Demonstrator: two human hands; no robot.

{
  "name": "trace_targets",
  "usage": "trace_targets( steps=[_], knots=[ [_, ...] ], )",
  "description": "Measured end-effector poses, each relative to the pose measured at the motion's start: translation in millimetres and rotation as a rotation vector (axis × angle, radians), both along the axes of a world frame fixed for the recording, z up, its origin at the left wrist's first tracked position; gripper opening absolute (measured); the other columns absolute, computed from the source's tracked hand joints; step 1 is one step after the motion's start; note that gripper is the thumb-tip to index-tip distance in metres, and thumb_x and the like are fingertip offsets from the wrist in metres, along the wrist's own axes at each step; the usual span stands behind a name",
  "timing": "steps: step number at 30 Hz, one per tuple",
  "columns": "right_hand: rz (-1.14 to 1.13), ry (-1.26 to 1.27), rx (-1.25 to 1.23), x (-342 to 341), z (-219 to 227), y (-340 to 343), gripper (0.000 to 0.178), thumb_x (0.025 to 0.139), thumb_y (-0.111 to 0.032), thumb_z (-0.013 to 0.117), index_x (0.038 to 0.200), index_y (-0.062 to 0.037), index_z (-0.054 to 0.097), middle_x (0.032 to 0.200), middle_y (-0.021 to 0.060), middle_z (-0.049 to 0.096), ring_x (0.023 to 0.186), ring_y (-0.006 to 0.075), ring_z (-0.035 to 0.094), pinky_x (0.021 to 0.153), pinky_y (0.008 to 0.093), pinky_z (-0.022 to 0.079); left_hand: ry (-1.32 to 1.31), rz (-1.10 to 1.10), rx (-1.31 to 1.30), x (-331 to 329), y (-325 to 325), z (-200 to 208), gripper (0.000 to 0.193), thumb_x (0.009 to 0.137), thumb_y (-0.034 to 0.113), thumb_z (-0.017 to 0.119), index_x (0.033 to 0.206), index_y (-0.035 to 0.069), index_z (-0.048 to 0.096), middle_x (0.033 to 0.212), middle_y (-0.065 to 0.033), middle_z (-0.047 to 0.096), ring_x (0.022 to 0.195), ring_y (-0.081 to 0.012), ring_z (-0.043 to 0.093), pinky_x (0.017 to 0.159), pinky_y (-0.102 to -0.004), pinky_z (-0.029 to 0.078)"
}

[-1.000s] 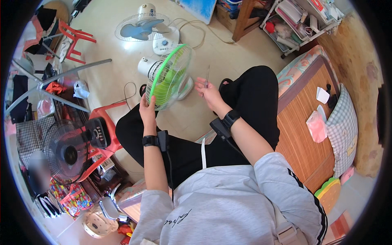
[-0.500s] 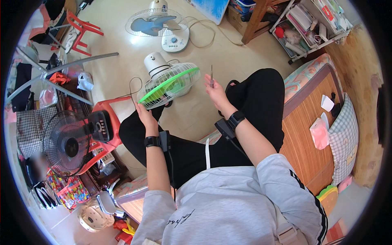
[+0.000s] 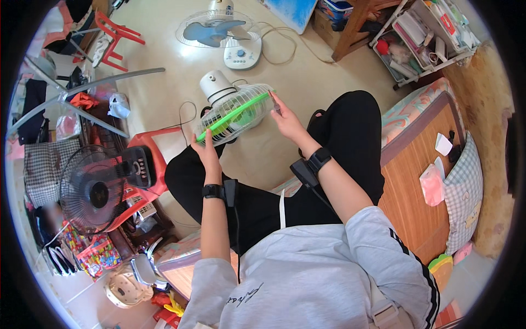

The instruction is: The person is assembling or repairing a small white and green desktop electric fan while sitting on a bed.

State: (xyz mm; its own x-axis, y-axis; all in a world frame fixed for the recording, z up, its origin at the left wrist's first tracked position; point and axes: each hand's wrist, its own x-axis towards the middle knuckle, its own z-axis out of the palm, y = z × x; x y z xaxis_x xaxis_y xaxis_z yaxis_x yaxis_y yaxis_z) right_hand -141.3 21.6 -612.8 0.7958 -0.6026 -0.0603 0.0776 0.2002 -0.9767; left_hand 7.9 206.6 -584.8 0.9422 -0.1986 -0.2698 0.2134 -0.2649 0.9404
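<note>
In front of my knees stands a white electric fan [image 3: 216, 88] with a bright green band [image 3: 236, 116] round its wire cage. My left hand [image 3: 208, 155] grips the cage at its near left edge, thumb over the band. At the right end of the band is my right hand [image 3: 287, 122], its fingertips against the rim. A thin screwdriver [image 3: 276, 104] with a greyish handle is held in that same hand, partly hidden by the fingers. Behind the cage, the fan's base is mostly out of sight.
Farther off is a second fan [image 3: 241, 55] with blue blades. A black fan [image 3: 98, 192] rests by a red stool [image 3: 156, 140] at left. A wheeled cart [image 3: 402, 71] stands far right; beside me are a mat-covered seat [image 3: 411, 192] and a checked pillow [image 3: 463, 189].
My right hand has come left with the screwdriver and now meets the cage's right edge. My left hand has shifted slightly right along the rim, its thumb now raised over the green band.
</note>
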Motion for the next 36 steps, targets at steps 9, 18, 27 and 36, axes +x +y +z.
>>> trace_targets(
  steps=[9, 18, 27, 36],
  knots=[
    [-0.014, 0.175, -0.514, 16, 5, -1, 0.047, 0.08, 0.006, 0.041, 0.125, -0.0076, 0.039, 0.132, 0.0133, 0.033, 0.124, 0.0273, 0.031, 0.1, 0.0319, 0.027, -0.056, -0.044, -0.02, 1, 12, -7, 0.07, 0.086, 0.035, 0.052, 0.136, 0.005, 0.013, 0.136, -0.0141, 0.025, 0.121, -0.0239, 0.028, 0.098, -0.0318, 0.025],
    [-0.177, 0.332, -0.567, 8, 21, 22, 0.025, 0.071, 0.004, 0.045, 0.091, -0.0019, 0.058, 0.088, 0.0131, 0.056, 0.09, 0.031, 0.051, 0.077, 0.0362, 0.043, 0.096, -0.044, -0.077, 1, 4, 8, 0.073, 0.088, 0.047, 0.039, 0.138, 0.018, -0.005, 0.144, -0.0076, 0.003, 0.131, -0.0278, 0.01, 0.099, -0.0547, 0.016],
    [0.137, 0.183, 0.127, -5, -8, 23, 0.023, 0.069, 0.002, 0.041, 0.082, -0.0009, 0.06, 0.076, 0.0103, 0.063, 0.066, 0.0239, 0.06, 0.063, 0.0329, 0.047, 0.082, -0.146, -0.158, 0, -10, 4, 0.075, 0.087, 0.051, 0.038, 0.137, 0.021, -0.009, 0.144, -0.0085, 0.002, 0.131, -0.029, 0.011, 0.098, -0.0545, 0.019],
    [-0.204, 0.411, 0.025, -9, -57, 15, 0.031, 0.073, -0.003, 0.042, 0.099, -0.0018, 0.058, 0.085, 0.0106, 0.062, 0.081, 0.0214, 0.058, 0.073, 0.0296, 0.045, 0.411, -0.198, -0.238, -11, -6, 10, 0.088, 0.08, 0.062, 0.042, 0.136, 0.021, -0.014, 0.142, -0.0141, 0.004, 0.129, -0.0395, 0.011, 0.095, -0.0591, 0.021]
  ],
)
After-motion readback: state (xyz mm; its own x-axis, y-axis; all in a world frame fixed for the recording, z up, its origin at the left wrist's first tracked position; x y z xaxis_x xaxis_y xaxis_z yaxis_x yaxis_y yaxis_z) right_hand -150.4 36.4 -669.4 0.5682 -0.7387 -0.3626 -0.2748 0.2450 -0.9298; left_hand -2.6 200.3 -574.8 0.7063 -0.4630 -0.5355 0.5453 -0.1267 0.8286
